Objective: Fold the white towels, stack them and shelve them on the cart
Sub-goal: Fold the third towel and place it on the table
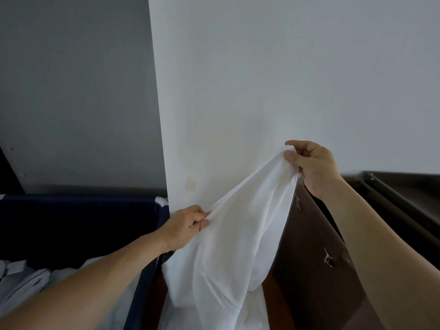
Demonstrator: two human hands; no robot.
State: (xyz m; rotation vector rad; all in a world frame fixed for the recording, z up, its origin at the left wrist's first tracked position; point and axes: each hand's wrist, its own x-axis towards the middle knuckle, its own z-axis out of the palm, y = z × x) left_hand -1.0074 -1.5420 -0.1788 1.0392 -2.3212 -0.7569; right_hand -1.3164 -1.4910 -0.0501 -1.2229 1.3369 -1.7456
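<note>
Head view: left hand [188, 225] and right hand [312, 167] pinch one white towel [233, 246].

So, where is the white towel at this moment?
In the head view the white towel hangs at centre before the white wall, held by the left hand low and the right hand higher.

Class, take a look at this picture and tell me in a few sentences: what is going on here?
A person holds a white towel up in front of a pale wall. The left hand pinches its edge low down; the right hand grips a bunched corner higher up. The towel hangs loose, with no fold made yet. A dark blue bin holding pale linen stands to the left.
</note>
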